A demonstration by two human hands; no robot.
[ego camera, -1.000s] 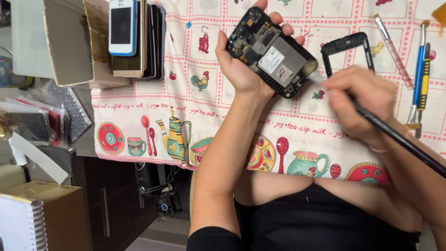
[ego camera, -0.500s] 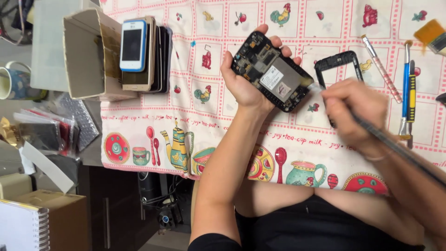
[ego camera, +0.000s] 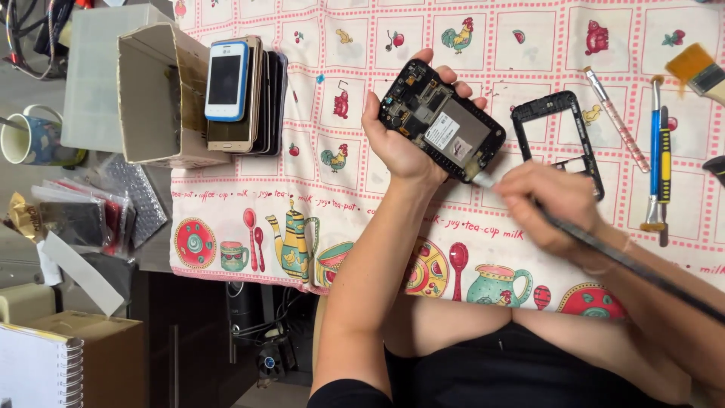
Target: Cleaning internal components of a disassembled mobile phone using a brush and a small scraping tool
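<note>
Fingers of the left hand [ego camera: 400, 140] are wrapping around an opened-up smartphone [ego camera: 442, 121], clamping it by the edges and holding it up above the tablecloth [ego camera: 317, 189] with the circuit board and metal shield facing up. Right hand [ego camera: 547, 204] is pinching a long dark-handled brush [ego camera: 627, 261] like a pen, fingers closed tight on the handle, and the pale bristle tip is touching the lower corner of the phone's insides.

So progress-wise, I'd say it's sitting somewhere in the middle: the back is already off and the black plastic mid-frame [ego camera: 559, 140] is lying separately on the cloth just beside the phone, while the board itself is looking like it's still seated in the body. Can't tell if any screws are out, too small to see.

Off to the right, a blue screwdriver [ego camera: 655, 147], a thin pink-patterned tool [ego camera: 615, 117] and a flat paintbrush [ego camera: 698, 69] are lying untouched. A stack of other phones [ego camera: 242, 94] is leaning against a cardboard box [ego camera: 147, 94] on the left.
</note>
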